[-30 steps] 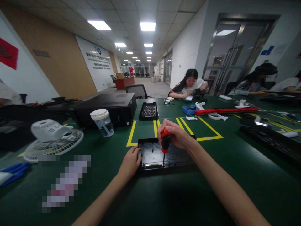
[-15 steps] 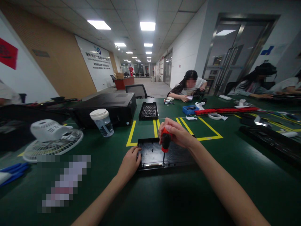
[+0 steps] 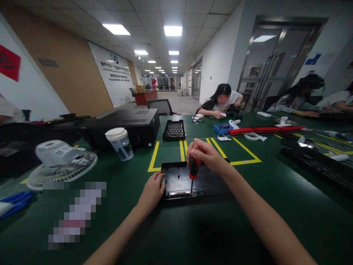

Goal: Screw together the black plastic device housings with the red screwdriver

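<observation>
My right hand (image 3: 205, 156) is closed around the red and black handle of a screwdriver (image 3: 194, 169). Its thin shaft points down, the tip at the near edge of a shallow black plastic casing (image 3: 176, 180), beside a light metallic strip (image 3: 179, 193). Whether a screw sits under the tip is too small to tell. At the casing's left side, my left hand (image 3: 154, 187) grips the rim, with fingers over the edge. A small dark piece (image 3: 178, 176) shows on the casing's inner face. My right hand and forearm cover part of its right side.
Beyond the casing, yellow tape (image 3: 154, 156) marks the green table, with a black tray of small round parts (image 3: 174, 130) behind. Leftward are a lidded cup (image 3: 120, 144), a white fan (image 3: 63, 162) and a large black case (image 3: 124, 123). A blue bin (image 3: 223, 129) stands near a co-worker.
My right hand and the screwdriver handle have shifted very slightly, the tip staying at the same place. My left hand and the casing look unmoved.
</observation>
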Tool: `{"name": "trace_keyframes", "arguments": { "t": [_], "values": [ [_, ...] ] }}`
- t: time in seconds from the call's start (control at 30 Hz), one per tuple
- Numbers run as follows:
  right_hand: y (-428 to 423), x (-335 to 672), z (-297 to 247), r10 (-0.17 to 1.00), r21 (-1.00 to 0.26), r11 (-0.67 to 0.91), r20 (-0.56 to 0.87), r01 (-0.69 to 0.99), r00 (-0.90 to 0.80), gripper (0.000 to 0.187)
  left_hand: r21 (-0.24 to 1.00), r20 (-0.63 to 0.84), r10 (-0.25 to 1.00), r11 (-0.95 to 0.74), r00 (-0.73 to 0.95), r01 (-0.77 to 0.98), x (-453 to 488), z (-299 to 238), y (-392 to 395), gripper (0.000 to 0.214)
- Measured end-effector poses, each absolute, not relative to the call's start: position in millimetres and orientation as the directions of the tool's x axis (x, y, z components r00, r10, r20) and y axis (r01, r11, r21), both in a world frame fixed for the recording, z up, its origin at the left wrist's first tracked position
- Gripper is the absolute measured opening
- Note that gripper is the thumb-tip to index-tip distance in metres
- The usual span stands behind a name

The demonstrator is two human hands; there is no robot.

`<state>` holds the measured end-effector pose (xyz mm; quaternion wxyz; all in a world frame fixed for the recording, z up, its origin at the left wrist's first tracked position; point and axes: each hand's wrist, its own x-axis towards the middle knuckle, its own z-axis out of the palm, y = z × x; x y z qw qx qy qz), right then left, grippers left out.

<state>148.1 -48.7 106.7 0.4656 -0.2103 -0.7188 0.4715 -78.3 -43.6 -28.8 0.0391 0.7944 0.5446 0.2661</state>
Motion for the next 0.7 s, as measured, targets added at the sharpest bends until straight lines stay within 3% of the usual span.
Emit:
{"name": "trace_keyframes", "arguments": {
  "t": [0.33, 0.7],
  "values": [
    [-55.0, 144.5, 112.2, 0.76, -0.77, 0.62, 0.544, 0.148, -0.356, 0.026, 0.366, 0.391, 0.883, -0.41, 0.261, 0.836, -79.8, -31.7, -42.7, 0.026],
    [-56.9, 141.7, 111.3, 0.759, -0.637, 0.63, 0.627, 0.445, -0.176, 0.028, 0.366, 0.377, 0.888, -0.403, 0.262, 0.839, -78.9, -30.6, -43.0, 0.026]
  ]
}}
